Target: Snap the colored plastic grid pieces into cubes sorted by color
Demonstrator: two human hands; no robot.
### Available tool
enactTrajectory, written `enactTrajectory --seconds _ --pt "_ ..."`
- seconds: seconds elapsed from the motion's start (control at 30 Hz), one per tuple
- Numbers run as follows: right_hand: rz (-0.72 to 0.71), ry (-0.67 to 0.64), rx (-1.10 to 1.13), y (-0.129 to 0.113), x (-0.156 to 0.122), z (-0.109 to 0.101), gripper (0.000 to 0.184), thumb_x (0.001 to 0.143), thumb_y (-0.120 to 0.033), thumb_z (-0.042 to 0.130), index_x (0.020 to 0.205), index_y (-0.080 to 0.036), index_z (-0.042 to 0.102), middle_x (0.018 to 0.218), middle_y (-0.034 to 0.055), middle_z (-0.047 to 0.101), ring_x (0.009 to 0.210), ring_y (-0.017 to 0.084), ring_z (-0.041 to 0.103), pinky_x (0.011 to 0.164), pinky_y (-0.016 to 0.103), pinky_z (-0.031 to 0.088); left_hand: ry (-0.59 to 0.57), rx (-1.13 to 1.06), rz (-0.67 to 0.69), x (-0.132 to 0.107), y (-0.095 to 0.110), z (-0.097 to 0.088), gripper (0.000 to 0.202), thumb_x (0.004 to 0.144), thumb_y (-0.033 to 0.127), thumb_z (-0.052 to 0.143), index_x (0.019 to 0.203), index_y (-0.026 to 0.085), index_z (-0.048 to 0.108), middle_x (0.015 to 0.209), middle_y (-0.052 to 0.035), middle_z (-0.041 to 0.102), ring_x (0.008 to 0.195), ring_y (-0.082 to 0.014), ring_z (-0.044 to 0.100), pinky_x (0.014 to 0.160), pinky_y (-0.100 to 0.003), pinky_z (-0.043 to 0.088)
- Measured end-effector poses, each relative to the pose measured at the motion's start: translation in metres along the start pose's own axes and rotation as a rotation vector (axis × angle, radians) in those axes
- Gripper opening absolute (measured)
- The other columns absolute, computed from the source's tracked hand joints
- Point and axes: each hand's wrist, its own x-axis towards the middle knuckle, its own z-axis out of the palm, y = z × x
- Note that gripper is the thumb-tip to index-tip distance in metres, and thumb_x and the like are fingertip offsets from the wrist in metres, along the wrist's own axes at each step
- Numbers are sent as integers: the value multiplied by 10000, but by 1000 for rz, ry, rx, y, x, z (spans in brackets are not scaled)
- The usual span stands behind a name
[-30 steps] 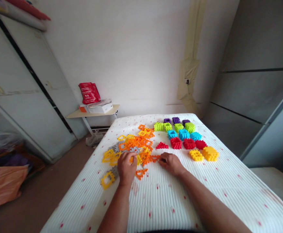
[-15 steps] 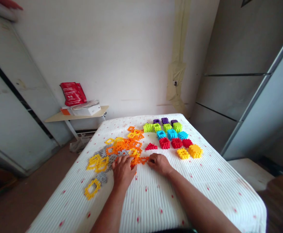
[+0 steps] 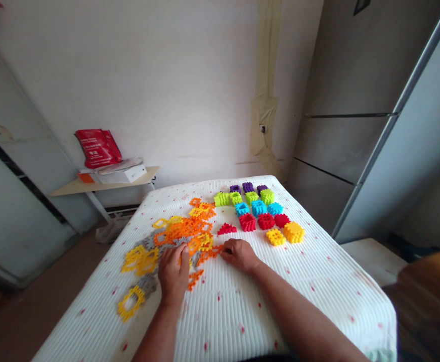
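My right hand (image 3: 239,255) is closed in a pinch at the end of an orange interlocking plastic piece (image 3: 212,252), at the right edge of a loose pile. On the pile's near side my left hand (image 3: 172,274) is closed, its fingers curled downward; whatever they hold is hidden. Another orange piece (image 3: 195,279) lies on the cloth just right of the left hand. Beyond the hands the pile mixes orange pieces (image 3: 184,229), grey pieces and yellow pieces (image 3: 140,260). A yellow square frame piece (image 3: 131,303) lies left of my left wrist.
Sorted stacks stand at the right: yellow (image 3: 294,232), red (image 3: 247,222), blue (image 3: 259,207), green (image 3: 267,196) and purple (image 3: 247,187). Red triangular pieces (image 3: 227,229) lie beside them. A ribbed white cloth (image 3: 223,322) covers the table. A side table (image 3: 69,187) bears a red bag (image 3: 98,147).
My left hand has moved left, away from my right hand, uncovering orange pieces between them. My right hand stays at the orange piece. The whole view has shifted slightly.
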Motion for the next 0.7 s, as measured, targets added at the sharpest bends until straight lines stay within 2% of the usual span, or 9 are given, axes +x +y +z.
enactTrajectory --seconds 0.2,0.7 --pt "-3 16 22 0 0 0 147 793 -216 502 703 -170 609 750 16 615 647 98 484 561 205 264 6 -65 -149 -2 5 -3 345 859 351 408 873 146 685 788 -77 685 747 -181 626 703 -294 504" --pt "-11 30 43 6 1 7 167 803 -230 492 698 -168 607 723 13 606 637 99 487 555 206 265 -51 -127 -193 -1 10 -4 319 840 345 428 849 159 687 781 -73 708 724 -177 655 679 -283 520"
